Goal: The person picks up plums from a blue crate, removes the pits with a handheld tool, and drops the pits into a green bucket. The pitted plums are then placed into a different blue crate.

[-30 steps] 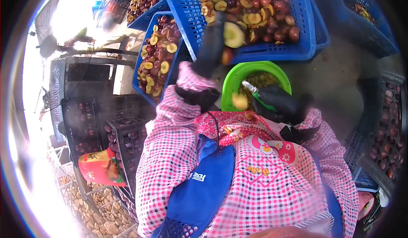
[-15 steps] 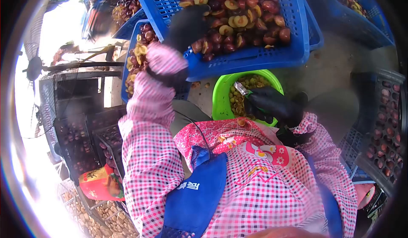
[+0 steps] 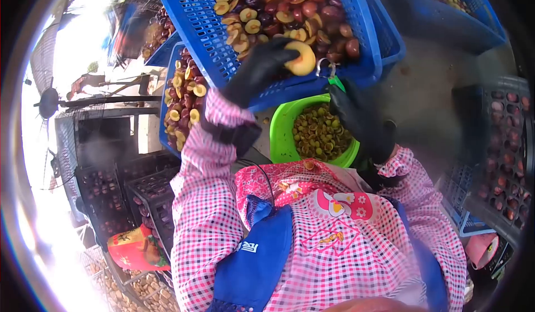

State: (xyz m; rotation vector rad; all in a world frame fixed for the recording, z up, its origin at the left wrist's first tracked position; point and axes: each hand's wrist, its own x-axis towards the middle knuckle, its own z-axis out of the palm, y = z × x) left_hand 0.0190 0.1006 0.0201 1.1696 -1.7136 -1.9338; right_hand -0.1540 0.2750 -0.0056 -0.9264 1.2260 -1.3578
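A big blue basket (image 3: pixel 192 30) heaped with cut fruit fills the upper middle of the frame, with a second basket (image 3: pixel 165 123) of cut fruit at its left. Below the big one sits a green tub (image 3: pixel 282 131) holding small greenish-brown pieces (image 3: pixel 320 131). The gloved left hand (image 3: pixel 261 66) pinches a yellow-fleshed fruit piece (image 3: pixel 301 60) over the big basket's near side; the gloved right hand (image 3: pixel 355 113) grips a green-handled tool (image 3: pixel 335 81), its metal loop just beside that piece.

Left hand (image 3: pixel 261 66) pinching, right hand (image 3: pixel 356 114) gripping, both forward
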